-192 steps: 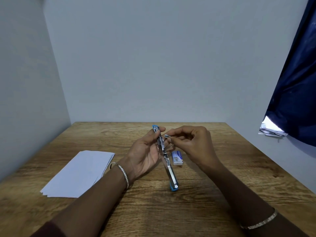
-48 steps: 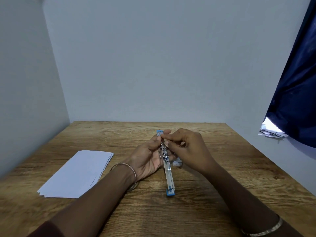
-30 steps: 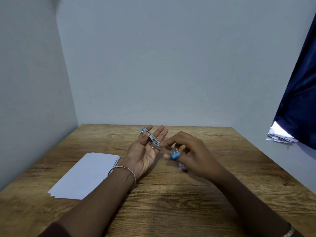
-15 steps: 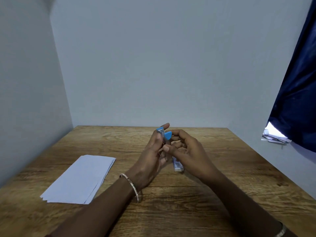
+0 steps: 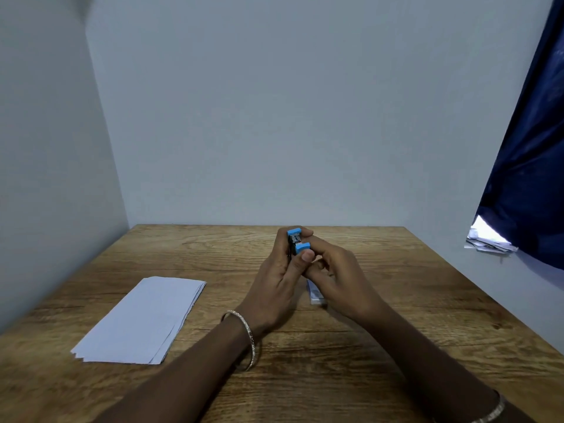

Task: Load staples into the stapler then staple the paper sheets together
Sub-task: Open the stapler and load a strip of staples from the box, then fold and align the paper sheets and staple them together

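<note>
Standing beside the person, what is the biggest thing you see?

A wooden counter [image 5: 427, 303] set into a corner of pale, bare walls. A dark blue curtain [image 5: 531, 148] hangs at the right edge, and some loose papers [image 5: 488, 245] lie in the light beneath it.

And on the counter?

A stack of white paper sheets [image 5: 143, 322] lies flat on the left side, slightly fanned, well apart from the hands.

Where are the hands?

Both forearms reach in from the near edge and meet over the middle of the counter. The left hand [image 5: 273, 288] is raised with its back toward me, and the right hand [image 5: 340, 279] is close against it.

What is each grip doing?

The left grip is closed round the stapler [image 5: 295, 242], fingers wrapped behind it and thumb in front. The right grip is curled too, its fingertips against the stapler's right side. The stapler stands upright between the two hands, above the counter. Its two blue ends and a bit of metal show over the knuckles, and the rest is hidden in the hands.

Anything smaller?

A small white staple box [image 5: 315, 296] lies on the counter just under the right hand, partly hidden and blurred. A thin bracelet [image 5: 248, 337] circles the left wrist, and a second bracelet [image 5: 491, 413] circles the right.
</note>
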